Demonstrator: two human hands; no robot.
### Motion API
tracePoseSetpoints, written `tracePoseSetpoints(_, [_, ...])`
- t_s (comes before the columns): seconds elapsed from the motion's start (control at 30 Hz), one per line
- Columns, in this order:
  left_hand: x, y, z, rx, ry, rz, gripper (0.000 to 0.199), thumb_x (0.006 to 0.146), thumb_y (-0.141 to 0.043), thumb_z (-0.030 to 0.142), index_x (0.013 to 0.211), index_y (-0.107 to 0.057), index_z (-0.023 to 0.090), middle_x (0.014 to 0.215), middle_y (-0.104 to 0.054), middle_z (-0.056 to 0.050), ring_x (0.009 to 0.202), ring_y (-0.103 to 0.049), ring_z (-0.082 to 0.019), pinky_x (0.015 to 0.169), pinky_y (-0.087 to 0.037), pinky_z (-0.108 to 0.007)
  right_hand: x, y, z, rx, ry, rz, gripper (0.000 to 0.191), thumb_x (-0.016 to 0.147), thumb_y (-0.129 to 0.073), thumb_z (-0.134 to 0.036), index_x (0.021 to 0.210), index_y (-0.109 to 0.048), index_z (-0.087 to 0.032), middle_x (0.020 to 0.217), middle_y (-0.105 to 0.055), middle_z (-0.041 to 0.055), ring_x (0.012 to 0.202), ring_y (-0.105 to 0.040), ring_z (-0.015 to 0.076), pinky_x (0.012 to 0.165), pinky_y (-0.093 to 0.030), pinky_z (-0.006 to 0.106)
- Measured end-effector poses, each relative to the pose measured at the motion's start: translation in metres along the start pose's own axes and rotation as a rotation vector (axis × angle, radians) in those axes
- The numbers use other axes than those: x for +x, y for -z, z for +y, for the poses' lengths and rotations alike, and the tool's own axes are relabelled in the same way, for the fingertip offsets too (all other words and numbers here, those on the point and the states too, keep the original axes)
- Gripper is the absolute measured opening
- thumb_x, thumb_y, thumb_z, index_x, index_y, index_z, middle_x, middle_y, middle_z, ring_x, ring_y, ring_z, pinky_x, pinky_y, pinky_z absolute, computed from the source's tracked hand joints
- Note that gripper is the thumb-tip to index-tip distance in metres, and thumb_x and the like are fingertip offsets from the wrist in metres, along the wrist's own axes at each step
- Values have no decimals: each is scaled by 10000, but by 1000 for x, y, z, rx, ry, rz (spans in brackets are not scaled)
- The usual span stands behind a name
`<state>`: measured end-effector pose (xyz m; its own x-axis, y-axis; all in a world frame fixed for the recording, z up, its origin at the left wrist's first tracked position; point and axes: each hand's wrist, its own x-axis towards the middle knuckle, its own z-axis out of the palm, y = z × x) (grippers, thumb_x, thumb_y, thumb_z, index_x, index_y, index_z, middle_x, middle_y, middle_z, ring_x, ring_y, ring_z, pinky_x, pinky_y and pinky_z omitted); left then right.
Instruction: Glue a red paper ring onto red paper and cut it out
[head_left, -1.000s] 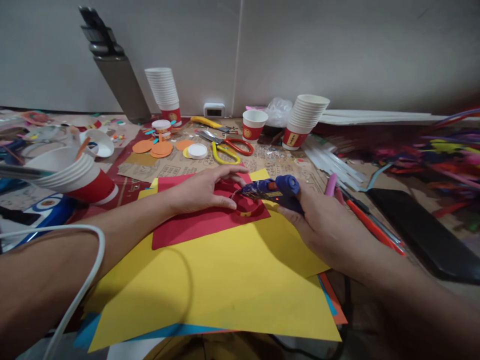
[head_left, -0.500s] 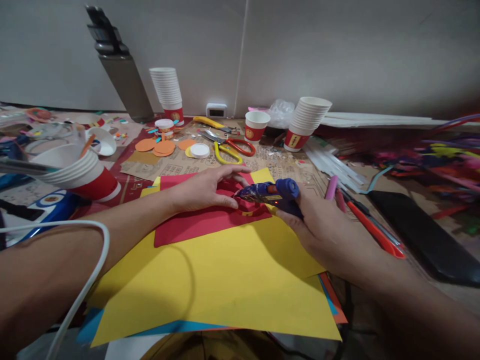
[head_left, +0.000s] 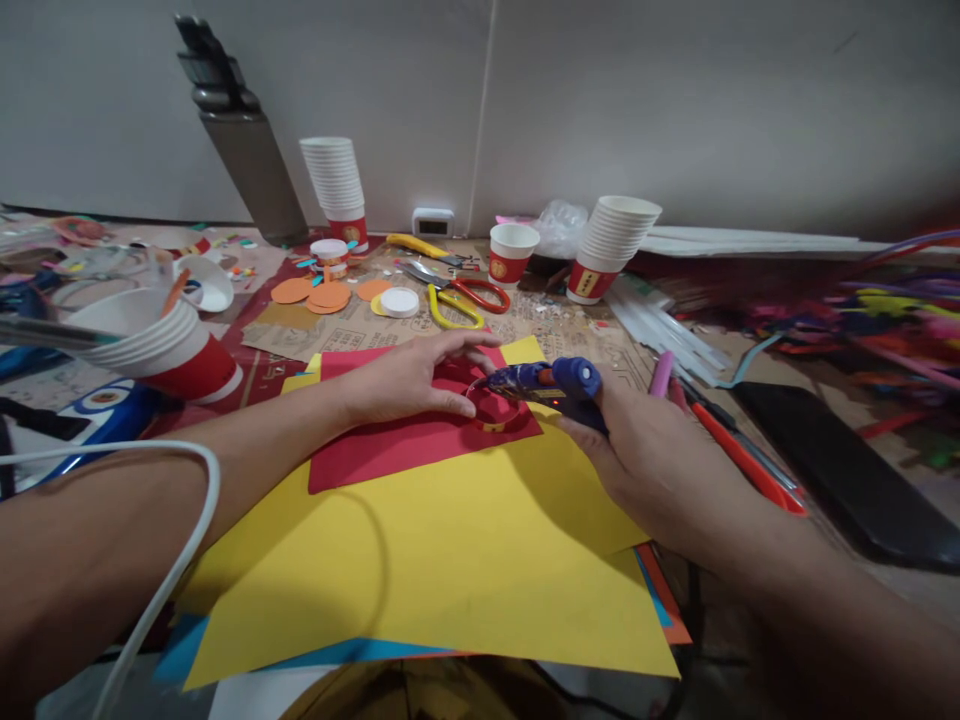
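Note:
In my right hand is a blue glue gun with a small red light on its side, its nozzle pointing left. The nozzle tip is at the rim of a red paper ring, which looks like a slice of a paper cup. My left hand curls round the ring's left side, thumb near and fingers on the far side, partly hidden behind the nozzle. Beneath the ring lies a sheet of red paper, resting on larger yellow paper.
Behind the paper lie scissors, orange paper discs and a white lid. Cup stacks stand farther back. A black phone and pens lie right. A white cable crosses my left forearm.
The glue gun's nozzle has shifted slightly right along the ring, so more of the ring's inside shows. My left hand stays in nearly the same place.

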<state>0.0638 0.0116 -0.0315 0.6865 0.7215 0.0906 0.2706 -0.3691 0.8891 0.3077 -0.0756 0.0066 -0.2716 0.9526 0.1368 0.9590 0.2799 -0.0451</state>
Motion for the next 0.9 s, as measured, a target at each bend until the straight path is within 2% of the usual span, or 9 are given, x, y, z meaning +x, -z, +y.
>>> tracePoseSetpoints(0.17, [0,0,-1,-15,-22,-3,763,729,-772,240,1420,-449,245,1268,-630,-94,1209,-588,-221,1066,-440,-392,-1,2,-4,37,26,-23,241,939,-439,-296,1130,-543,-191,843,-691,108,758,-665,300,707,-500,437])
tracePoseSetpoints(0.3, [0,0,-2,-9,-33,-12,757,740,-768,254,1421,-438,248,1248,-639,-84,1199,-593,-214,1064,-444,-389,-2,3,-6,87,25,-31,274,916,-454,-267,1166,-535,-188,924,-710,116,814,-679,310,691,-509,402])
tracePoseSetpoints(0.4, [1,0,-2,-5,-29,-7,756,735,-770,258,1418,-445,243,1251,-643,-87,1197,-593,-219,1066,-446,-395,-1,4,-5,112,-15,-76,249,923,-446,-286,1136,-544,-202,874,-709,97,784,-683,291,659,-504,367])
tracePoseSetpoints(0.57, [1,0,-2,-17,-23,-8,763,732,-773,267,1420,-445,246,1264,-640,-91,1202,-590,-229,1066,-452,-412,0,4,-1,173,-16,-107,210,939,-436,-322,1092,-541,-223,908,-707,86,867,-681,293,716,-506,381])
tracePoseSetpoints(0.73, [0,0,-3,28,-21,5,746,742,-769,281,1416,-449,271,1276,-631,-81,1209,-586,-226,1079,-442,-413,2,1,2,190,-40,-98,233,941,-442,-333,1117,-547,-221,950,-715,95,957,-670,310,785,-501,415])
tracePoseSetpoints(0.9, [0,0,-7,9,-10,14,799,729,-782,294,1440,-418,296,1257,-638,-69,1197,-596,-221,1076,-443,-410,3,0,1,117,-38,-39,231,937,-452,-329,1090,-571,-203,896,-713,101,915,-671,320,817,-488,449])
